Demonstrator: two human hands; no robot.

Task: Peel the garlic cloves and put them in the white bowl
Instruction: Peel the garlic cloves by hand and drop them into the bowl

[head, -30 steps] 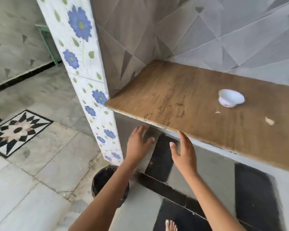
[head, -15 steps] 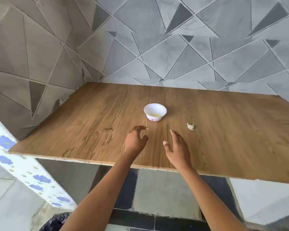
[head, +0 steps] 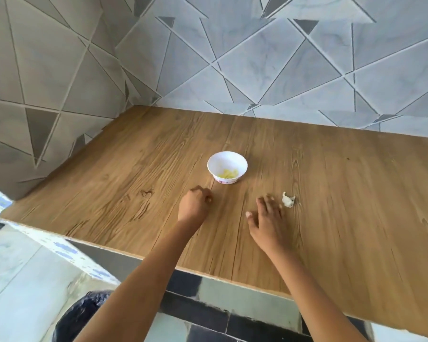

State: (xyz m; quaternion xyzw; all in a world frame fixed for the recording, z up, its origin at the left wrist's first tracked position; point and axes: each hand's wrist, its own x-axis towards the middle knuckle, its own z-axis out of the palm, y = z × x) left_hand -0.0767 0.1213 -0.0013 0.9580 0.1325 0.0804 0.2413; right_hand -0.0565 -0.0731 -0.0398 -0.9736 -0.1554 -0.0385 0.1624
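Note:
A small white bowl (head: 226, 180) stands mid-table with several peeled yellowish garlic cloves (head: 229, 173) inside. To its right lies a pale unpeeled garlic piece (head: 288, 200) on the wooden table (head: 134, 169). My right hand (head: 267, 218) reaches over the table with straight, spread fingers, their tips just left of that garlic piece, holding nothing. My left hand (head: 193, 206) is below and left of the bowl, with fingers curled and tips down on the wood. Blur hides whether it pinches anything.
Grey triangle-patterned tiled walls (head: 257, 58) close the table at the back and left. The table's front edge (head: 158, 260) runs diagonally across the lower view. A dark round bin (head: 84, 314) stands on the floor under my left forearm, beside a flowered pillar (head: 0, 201).
The view swung from the floor and pillar to the table. Both hands moved forward from the table's edge onto it, the left curling over a small pale scrap, the right nearing the garlic piece.

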